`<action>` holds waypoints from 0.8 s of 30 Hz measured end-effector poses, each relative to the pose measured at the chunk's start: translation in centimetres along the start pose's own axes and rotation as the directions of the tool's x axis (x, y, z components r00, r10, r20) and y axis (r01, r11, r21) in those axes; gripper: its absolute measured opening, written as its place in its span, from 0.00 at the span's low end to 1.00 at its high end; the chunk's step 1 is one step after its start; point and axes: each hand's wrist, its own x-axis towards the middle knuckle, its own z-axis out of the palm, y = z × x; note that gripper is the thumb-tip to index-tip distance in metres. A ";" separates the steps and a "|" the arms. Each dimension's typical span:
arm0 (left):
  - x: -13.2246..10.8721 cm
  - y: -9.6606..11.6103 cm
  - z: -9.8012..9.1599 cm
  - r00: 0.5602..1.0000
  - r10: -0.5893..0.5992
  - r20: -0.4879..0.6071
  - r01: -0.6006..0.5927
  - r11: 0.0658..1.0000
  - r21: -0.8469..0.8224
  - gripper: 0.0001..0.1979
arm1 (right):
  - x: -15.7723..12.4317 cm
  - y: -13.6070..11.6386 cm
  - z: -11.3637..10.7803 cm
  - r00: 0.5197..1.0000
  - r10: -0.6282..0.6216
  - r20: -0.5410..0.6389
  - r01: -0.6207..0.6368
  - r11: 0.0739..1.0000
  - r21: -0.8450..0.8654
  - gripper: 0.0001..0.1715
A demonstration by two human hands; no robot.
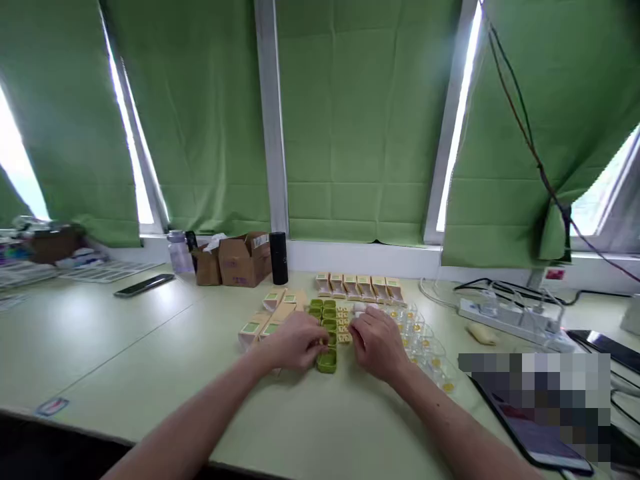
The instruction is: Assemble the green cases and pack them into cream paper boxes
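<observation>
Over the left column of small green square containers [327,362], my left hand [296,341] has its fingertips pinched together at the rims. What it holds, if anything, is too small to make out. My right hand [376,339] is closed too, fingers curled down beside a strip of small pale-yellow pieces [343,328]; its fingertips are partly hidden. The yellow pieces stand between the green containers and my right hand. Several clear plastic domes or cups [436,361] with yellow centres lie right of my right hand. Folded cardboard packs [254,327] with green labels lie beyond my left hand.
A row of small open boxes [359,288] stands at the back. Brown cartons [240,260], a black cylinder [279,259] and a purplish bottle [180,253] are by the wall. A phone [145,285] lies left; a power strip [510,323] and a tablet [530,427] lie right.
</observation>
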 end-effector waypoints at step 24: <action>0.3 1.3 -0.5 0.980 0.142 -0.143 -0.108 0.970 0.218 0.07 | 1.2 -2.3 -1.4 0.993 0.032 -0.115 -0.019 0.994 0.108 0.09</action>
